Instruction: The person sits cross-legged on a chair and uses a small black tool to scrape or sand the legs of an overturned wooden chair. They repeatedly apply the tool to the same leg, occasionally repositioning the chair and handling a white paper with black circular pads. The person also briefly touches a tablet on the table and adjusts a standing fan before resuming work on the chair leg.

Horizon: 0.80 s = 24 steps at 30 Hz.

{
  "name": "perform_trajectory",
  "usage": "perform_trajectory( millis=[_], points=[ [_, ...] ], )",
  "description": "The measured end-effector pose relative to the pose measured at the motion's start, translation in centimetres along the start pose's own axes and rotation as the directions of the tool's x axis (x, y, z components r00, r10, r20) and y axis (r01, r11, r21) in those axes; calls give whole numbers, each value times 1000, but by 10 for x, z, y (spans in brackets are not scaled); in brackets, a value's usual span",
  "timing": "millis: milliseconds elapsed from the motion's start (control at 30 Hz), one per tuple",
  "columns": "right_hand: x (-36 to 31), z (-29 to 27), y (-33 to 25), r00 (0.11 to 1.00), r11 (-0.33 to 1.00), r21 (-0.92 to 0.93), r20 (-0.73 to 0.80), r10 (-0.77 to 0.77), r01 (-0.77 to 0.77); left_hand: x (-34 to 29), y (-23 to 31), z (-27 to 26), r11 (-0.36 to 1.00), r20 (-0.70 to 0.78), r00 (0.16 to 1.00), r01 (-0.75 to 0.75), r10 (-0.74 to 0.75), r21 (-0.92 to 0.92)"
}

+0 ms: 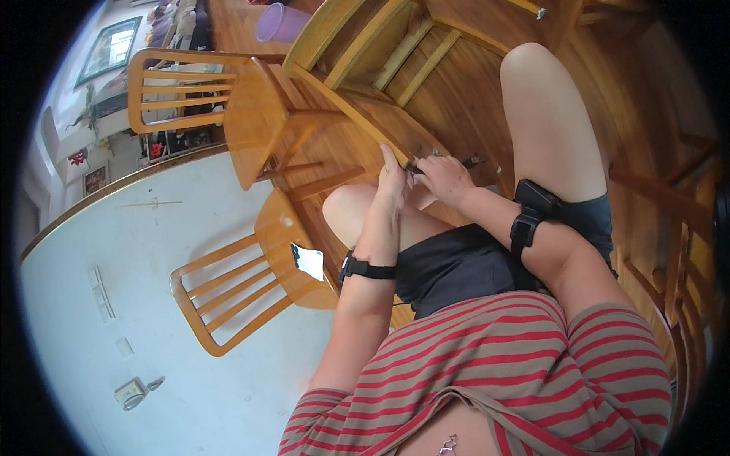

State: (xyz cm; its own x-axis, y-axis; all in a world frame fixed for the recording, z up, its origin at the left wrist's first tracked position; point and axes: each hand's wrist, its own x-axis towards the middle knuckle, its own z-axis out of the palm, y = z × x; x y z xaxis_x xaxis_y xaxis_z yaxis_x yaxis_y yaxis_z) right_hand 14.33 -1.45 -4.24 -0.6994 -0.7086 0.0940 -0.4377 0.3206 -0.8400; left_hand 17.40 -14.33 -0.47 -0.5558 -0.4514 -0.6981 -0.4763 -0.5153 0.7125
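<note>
Between my knees, both hands meet at the curved edge of an upturned wooden chair or similar frame (340, 100). My left hand (392, 176) is at this edge with its thumb stretched up along the wood; its other fingers are mostly hidden. Close beside it, my right hand (445, 179) is closed, fingers bent and pressed together at a small dark piece (413, 167). What that piece is cannot be made out. A short dark object (472, 163) shows just beyond the right hand, too small to name.
Two wooden slat-back chairs stand at the left, one farther (251, 114) and one nearer (283, 262). A white packet (308, 261) lies on the nearer seat. A purple bin (280, 23) stands at the far side. More wooden chair parts (677, 251) are at the right.
</note>
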Motion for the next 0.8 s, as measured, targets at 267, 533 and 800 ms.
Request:
perform_trajectory(
  millis=[267,533,800],
  points=[
    [1,1,-8,994,998,-36,96,52,-49,4,-4,-11,975,-28,1000,-4,11,223],
    [1,-4,0,999,999,15,40,28,-29,12,-8,-8,1000,41,999,20,-19,-10],
    [6,-4,-8,993,997,-82,114,23,-14,7,-5,-13,946,-34,999,16,-5,323]
  ],
)
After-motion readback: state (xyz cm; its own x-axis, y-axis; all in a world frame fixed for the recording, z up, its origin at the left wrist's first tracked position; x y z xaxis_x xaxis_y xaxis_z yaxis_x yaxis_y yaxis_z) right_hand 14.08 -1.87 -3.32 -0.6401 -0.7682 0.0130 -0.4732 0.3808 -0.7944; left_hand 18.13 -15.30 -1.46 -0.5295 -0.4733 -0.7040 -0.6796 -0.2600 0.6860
